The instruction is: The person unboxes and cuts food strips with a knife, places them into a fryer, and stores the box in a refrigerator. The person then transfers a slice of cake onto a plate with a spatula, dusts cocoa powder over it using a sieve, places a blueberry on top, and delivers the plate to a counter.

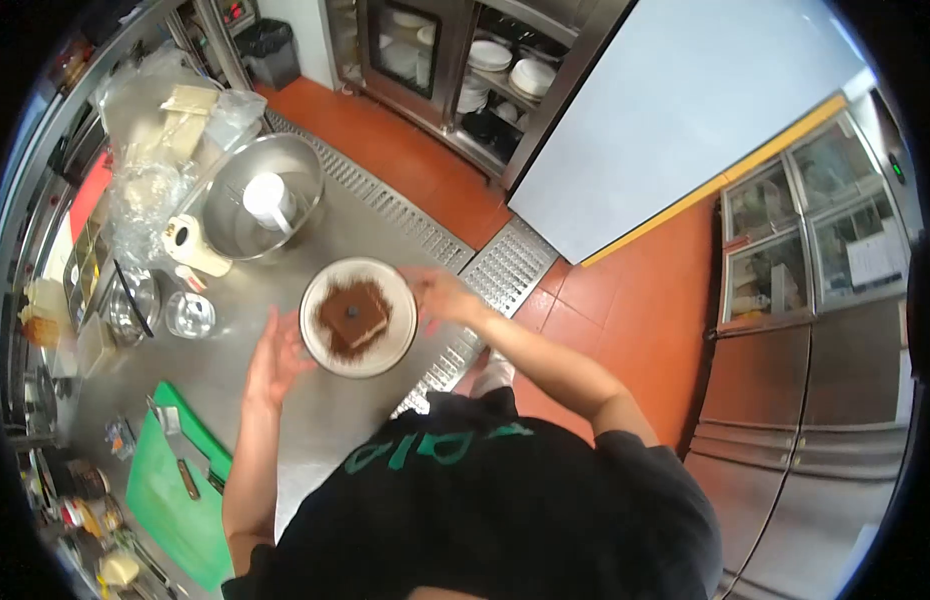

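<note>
A round pale plate (393,353) carries a square piece of cake (355,312) covered in brown powder, with more powder scattered around it and a small dark spot on top. My right hand (443,298) is at the plate's right rim, its fingers closed on the edge and partly hidden. On the opposite side, my left hand (275,355) has its fingers spread, fingertips close to the lower left rim; whether they touch it I cannot tell. Both hands are near the edge of the steel worktop (330,420).
A large steel mixing bowl (220,215) holding a white container (269,200) stands beyond the plate. A green cutting board (155,500) with a knife (188,478) lies at lower left. Plastic bags (150,185) and a glass bowl (191,315) occupy the left side. Fridges (745,490) stand right.
</note>
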Demonstrator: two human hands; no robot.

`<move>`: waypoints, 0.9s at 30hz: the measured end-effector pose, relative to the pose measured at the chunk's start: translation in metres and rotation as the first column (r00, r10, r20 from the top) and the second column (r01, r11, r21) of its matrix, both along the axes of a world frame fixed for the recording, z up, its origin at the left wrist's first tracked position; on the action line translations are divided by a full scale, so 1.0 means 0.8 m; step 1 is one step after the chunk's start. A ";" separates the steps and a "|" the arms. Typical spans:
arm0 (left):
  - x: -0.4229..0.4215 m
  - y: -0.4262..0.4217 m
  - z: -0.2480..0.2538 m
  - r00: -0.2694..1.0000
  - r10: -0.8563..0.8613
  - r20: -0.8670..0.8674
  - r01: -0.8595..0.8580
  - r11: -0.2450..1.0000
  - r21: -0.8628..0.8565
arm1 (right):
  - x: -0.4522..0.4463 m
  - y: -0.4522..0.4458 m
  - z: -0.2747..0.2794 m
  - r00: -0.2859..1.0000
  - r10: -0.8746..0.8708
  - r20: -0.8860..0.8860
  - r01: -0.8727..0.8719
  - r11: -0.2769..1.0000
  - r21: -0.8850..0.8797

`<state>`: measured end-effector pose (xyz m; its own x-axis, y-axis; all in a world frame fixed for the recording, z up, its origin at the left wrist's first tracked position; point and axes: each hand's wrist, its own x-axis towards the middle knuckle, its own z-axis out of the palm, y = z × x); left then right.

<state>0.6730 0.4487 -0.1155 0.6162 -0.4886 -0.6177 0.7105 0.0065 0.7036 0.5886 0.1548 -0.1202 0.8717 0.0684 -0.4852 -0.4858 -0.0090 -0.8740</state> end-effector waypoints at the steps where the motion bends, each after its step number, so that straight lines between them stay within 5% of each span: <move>1: 0.004 -0.030 0.001 1.000 -0.021 0.015 0.022 0.999 -0.036 | 0.010 -0.033 0.006 1.000 0.020 0.005 -0.020 0.999 -0.035; 13: 0.090 -0.389 0.038 0.993 0.120 -0.016 -0.121 0.987 -0.108 | 0.143 -0.382 0.044 0.994 0.081 0.071 -0.064 0.975 -0.213; 27: 0.380 -0.496 -0.012 0.978 0.207 0.038 -0.206 0.978 -0.034 | 0.476 -0.493 -0.002 0.982 0.190 0.016 -0.184 0.967 -0.175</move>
